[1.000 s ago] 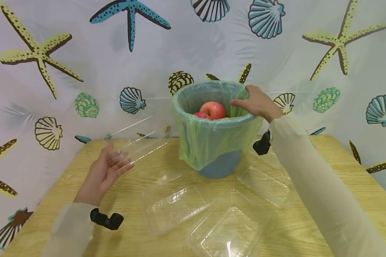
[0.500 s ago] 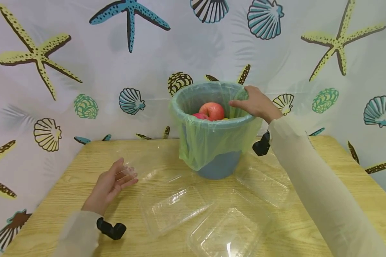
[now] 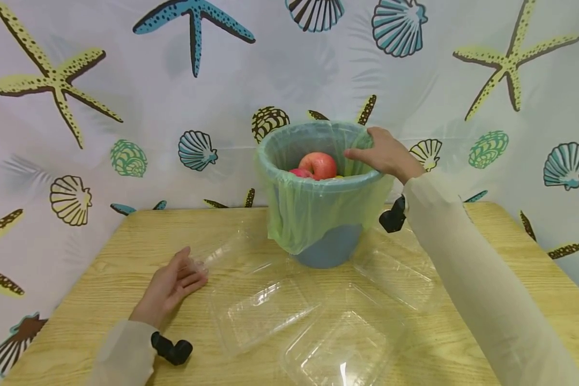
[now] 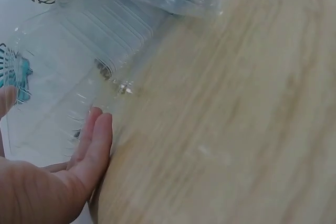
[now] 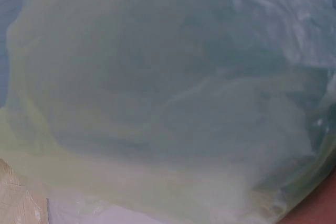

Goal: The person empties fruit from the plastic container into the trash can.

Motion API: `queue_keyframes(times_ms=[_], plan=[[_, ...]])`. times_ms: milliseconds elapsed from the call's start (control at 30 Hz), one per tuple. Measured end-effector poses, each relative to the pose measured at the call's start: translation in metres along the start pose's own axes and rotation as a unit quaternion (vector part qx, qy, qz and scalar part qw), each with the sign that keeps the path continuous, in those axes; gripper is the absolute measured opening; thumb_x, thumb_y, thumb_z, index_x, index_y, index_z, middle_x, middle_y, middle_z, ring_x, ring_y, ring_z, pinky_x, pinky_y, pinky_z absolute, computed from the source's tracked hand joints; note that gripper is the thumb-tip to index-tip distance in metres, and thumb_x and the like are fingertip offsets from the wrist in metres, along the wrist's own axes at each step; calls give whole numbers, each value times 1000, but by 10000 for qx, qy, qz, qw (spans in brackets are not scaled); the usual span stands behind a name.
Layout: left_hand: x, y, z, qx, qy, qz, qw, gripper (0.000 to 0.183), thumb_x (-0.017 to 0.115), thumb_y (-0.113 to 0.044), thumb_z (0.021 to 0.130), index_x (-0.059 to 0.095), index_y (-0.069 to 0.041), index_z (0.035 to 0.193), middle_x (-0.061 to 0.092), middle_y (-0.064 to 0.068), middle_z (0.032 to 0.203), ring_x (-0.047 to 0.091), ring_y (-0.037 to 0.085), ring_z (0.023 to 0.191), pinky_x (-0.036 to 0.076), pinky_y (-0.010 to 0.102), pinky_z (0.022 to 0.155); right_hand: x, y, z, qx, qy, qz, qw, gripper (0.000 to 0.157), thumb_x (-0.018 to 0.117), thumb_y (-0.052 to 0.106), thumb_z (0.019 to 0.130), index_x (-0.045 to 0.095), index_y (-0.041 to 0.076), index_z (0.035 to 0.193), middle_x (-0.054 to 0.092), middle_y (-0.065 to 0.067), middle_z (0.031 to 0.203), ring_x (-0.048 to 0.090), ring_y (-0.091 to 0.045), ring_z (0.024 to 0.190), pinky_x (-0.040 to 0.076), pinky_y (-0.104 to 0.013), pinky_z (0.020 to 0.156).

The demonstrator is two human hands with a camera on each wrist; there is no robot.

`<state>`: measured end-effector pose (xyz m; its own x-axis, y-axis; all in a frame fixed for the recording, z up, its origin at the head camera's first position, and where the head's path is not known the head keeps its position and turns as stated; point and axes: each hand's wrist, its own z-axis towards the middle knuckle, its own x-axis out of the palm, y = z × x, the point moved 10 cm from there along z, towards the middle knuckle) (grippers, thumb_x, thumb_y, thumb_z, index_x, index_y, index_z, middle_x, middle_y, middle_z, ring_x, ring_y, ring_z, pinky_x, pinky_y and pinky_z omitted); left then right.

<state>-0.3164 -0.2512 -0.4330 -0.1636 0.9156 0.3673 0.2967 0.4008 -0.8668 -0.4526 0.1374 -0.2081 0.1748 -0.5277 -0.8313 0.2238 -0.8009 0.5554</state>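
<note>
My left hand (image 3: 171, 287) holds the near end of a clear plastic container (image 3: 231, 244), low over the left side of the table. In the left wrist view the see-through container (image 4: 113, 30) reaches away from between the thumb and long, nearly straight fingers (image 4: 97, 145). My right hand (image 3: 386, 154) grips the right rim of a blue bucket (image 3: 330, 249), thumb inside. A thin yellow-green bag (image 3: 299, 214) lines the bucket and folds over its rim. Inside lies a red apple (image 3: 318, 165), with more fruit partly hidden. Bag-covered bucket wall (image 5: 157, 103) fills the right wrist view.
Other clear containers lie on the wooden table (image 3: 125, 257): one at front centre (image 3: 265, 316), another nearer the front edge (image 3: 344, 348), and one right of the bucket (image 3: 398, 273). A shell-and-starfish patterned cloth (image 3: 270, 64) hangs behind.
My left hand has lowered the clear container from above the table's left rear down close to the tabletop, moving slightly right and nearer. The right hand and bucket have stayed in place.
</note>
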Motion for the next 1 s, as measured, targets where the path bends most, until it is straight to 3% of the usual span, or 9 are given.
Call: queue_keyframes(times_ms=[167,267,367,433,500,700,767,900,1000], plan=[[1,2,4,158,176,109,9997,52,55,-39,94,34,-5,127,61,2,101,66,12,92,52,28,93,-1,-2,0,-18,-44,-35,10000,89,48,50,93,3,3,153,4,-17,160,10,-37,146,18,-54,117],[-3,6,4,91,101,-16,9999,47,59,-39,92,44,-4,120,60,4,103,67,13,95,50,27,95,2,-2,0,-24,-28,11,10000,88,49,50,93,3,3,153,5,-18,160,11,-37,146,18,-53,117],[-5,8,4,66,42,-39,10000,61,61,-41,90,40,-5,135,58,6,109,67,13,97,49,27,96,3,-2,0,-55,-8,16,10000,88,49,50,93,3,2,153,5,-18,160,11,-37,146,18,-53,117],[-5,8,4,104,28,18,9999,75,61,-42,90,28,-5,147,58,5,112,67,13,99,49,26,96,2,-1,-1,-73,-18,-14,10000,89,49,50,93,4,3,153,5,-18,160,11,-37,146,18,-53,117],[-2,6,3,183,82,105,9997,90,59,-41,91,4,-6,153,58,3,112,67,11,99,49,25,96,0,-1,-1,-77,-28,-28,10000,89,49,50,93,3,3,153,5,-17,160,11,-36,146,18,-53,117],[-3,2,-2,326,-89,89,9994,86,58,-39,91,8,-3,152,62,-3,101,67,7,93,51,21,91,-1,4,0,-141,-28,19,9999,88,49,49,93,4,3,153,5,-17,160,12,-36,146,18,-52,117],[-4,0,-2,360,-195,104,9991,79,59,-39,91,19,-3,149,63,-4,98,66,6,90,52,21,89,-1,5,0,-138,-35,-6,9999,88,49,50,93,4,3,153,5,-17,160,12,-36,146,18,-52,117],[-4,-2,-1,369,-438,201,9982,46,62,-39,89,51,-6,120,63,-4,89,64,5,84,52,18,86,-2,3,1,-90,-44,-47,9999,89,48,51,93,4,3,153,5,-17,160,12,-36,146,18,-52,117],[-4,0,1,286,-557,469,9969,40,62,-39,90,53,-7,113,59,-4,89,62,4,82,52,16,86,-1,1,1,-54,-40,-40,10000,88,48,50,93,4,2,153,6,-17,160,12,-36,146,18,-52,117]])
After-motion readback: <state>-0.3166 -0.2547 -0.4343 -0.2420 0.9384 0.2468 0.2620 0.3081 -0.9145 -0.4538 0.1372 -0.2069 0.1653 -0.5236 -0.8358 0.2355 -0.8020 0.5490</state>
